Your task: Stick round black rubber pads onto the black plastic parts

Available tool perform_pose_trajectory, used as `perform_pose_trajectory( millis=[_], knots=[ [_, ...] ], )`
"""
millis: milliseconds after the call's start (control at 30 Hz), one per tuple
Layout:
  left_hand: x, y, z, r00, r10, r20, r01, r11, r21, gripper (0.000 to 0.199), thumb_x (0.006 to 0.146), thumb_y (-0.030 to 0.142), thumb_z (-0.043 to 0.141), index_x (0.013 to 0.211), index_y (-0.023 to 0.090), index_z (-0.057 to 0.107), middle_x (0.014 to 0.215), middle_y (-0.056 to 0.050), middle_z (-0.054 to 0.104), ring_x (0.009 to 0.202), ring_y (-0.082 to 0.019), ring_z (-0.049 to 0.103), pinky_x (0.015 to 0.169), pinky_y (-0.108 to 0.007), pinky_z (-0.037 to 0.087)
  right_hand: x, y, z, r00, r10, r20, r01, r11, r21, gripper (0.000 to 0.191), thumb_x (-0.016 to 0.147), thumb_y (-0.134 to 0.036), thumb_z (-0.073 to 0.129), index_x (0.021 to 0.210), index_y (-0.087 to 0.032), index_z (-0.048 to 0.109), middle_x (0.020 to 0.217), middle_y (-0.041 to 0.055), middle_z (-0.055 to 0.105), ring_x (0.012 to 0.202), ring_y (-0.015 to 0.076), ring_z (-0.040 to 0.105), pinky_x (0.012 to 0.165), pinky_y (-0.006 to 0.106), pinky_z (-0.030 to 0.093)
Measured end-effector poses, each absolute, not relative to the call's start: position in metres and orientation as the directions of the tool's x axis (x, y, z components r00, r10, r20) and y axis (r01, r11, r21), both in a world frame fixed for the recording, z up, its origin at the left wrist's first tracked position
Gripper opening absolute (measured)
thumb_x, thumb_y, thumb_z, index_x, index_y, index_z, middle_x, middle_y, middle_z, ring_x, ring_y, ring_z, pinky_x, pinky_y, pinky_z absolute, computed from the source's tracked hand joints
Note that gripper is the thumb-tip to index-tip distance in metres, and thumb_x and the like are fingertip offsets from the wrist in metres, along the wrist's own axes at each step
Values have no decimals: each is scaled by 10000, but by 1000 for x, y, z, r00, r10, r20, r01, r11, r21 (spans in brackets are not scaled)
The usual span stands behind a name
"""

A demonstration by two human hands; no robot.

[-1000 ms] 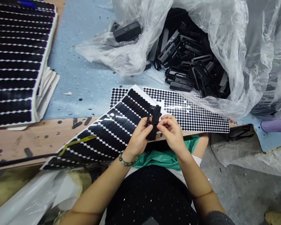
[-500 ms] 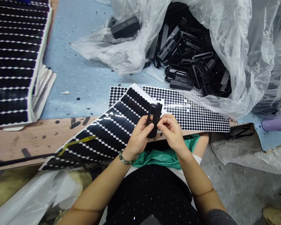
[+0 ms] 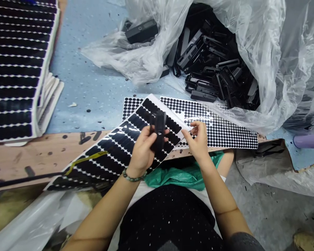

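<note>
My left hand (image 3: 143,150) grips a narrow black plastic part (image 3: 159,130), held upright and slightly blurred over a sheet of black round stickers (image 3: 125,143). At that sheet's white right-hand margin is my right hand (image 3: 199,141), its thumb and curled fingers apart around the corner. Whether its fingertips press on the sheet, I cannot tell. Beneath lies another sheet with small black dots (image 3: 225,132).
A clear plastic bag (image 3: 267,69) at the back holds many similar black parts (image 3: 211,66). Stacked sticker sheets (image 3: 15,69) lie at the left. A purple cylinder (image 3: 308,141) is at the right edge. A yellow strip (image 3: 86,161) crosses the near sheet.
My left hand has moved left with the black part, away from my right hand. My right hand has let go of the part and moved slightly right, its fingers opening.
</note>
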State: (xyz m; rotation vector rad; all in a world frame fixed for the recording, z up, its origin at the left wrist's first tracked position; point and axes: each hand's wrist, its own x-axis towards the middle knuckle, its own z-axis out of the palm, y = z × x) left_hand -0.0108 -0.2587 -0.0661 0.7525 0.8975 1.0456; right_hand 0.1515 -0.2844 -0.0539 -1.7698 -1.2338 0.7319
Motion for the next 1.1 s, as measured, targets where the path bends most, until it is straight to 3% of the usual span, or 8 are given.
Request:
perform_pose_trajectory(
  millis=[167, 300, 467, 567, 633, 733, 867, 1100],
  knots=[
    [-21, -241, -63, 119, 968, -222, -413, 252, 875, 312, 742, 400, 725, 956, 209, 601, 943, -33, 703, 899, -216, 717, 684, -290, 609, 152, -267, -65, 223, 975, 11, 740, -162, -653, 594, 631, -315, 806, 1146, -203, 533, 1185, 137, 565, 1142, 317, 516, 978, 485, 430],
    [-27, -240, -59, 99, 974, -205, -409, 228, 884, 293, 766, 401, 699, 960, 205, 602, 938, -49, 705, 941, -241, 714, 718, -317, 613, 149, -259, -70, 235, 968, -87, 633, -221, -742, 297, 745, -236, 670, 1023, -235, 568, 868, 21, 633, 827, 218, 612, 803, 384, 483],
    [-18, -238, -59, 170, 970, -175, -410, 231, 883, 316, 778, 397, 685, 1006, 201, 590, 1010, -68, 698, 953, -238, 709, 735, -321, 605, 154, -259, -71, 271, 933, -235, 367, -326, -872, 131, 770, -321, 624, 833, -229, 556, 503, -97, 475, 515, 141, 512, 602, 278, 455],
    [0, -232, -64, 289, 925, -247, -377, 347, 859, 307, 760, 362, 695, 989, 189, 584, 997, -61, 686, 919, -222, 712, 737, -315, 596, 158, -263, -72, 284, 942, -177, 500, -303, -811, 128, 780, -326, 634, 830, -222, 579, 631, -29, 592, 647, 187, 601, 694, 336, 496],
    [11, -226, -70, 345, 875, -339, -319, 449, 835, 263, 756, 322, 687, 949, 177, 583, 947, -44, 674, 892, -208, 713, 716, -294, 588, 161, -266, -74, 295, 955, -42, 621, -225, -751, 168, 784, -310, 653, 906, -205, 606, 933, 84, 663, 910, 250, 637, 850, 414, 495],
    [20, -220, -77, 368, 824, -431, -263, 537, 801, 207, 769, 272, 659, 923, 158, 582, 896, -36, 665, 853, -184, 713, 673, -254, 571, 167, -269, -77, 291, 952, 90, 694, -145, -706, 180, 785, -265, 667, 936, -176, 627, 1255, 185, 546, 1177, 309, 539, 991, 481, 439],
    [19, -216, -77, 344, 814, -467, -267, 562, 783, 201, 773, 234, 648, 942, 144, 590, 856, -34, 669, 786, -164, 714, 622, -230, 560, 171, -273, -76, 187, 977, 99, 642, -45, -765, 76, 809, -208, 619, 732, -206, 621, 1138, 128, 588, 1076, 268, 569, 945, 456, 471],
    [7, -229, -54, 487, 749, -449, -232, 607, 760, 295, 734, 288, 712, 985, 146, 651, 901, -69, 722, 757, -198, 720, 564, -238, 556, 178, -274, -50, 290, 956, 48, 197, -11, -980, 167, 742, -363, 686, 695, -221, 611, 1032, 63, 571, 980, 210, 568, 788, 356, 517]
  ],
)
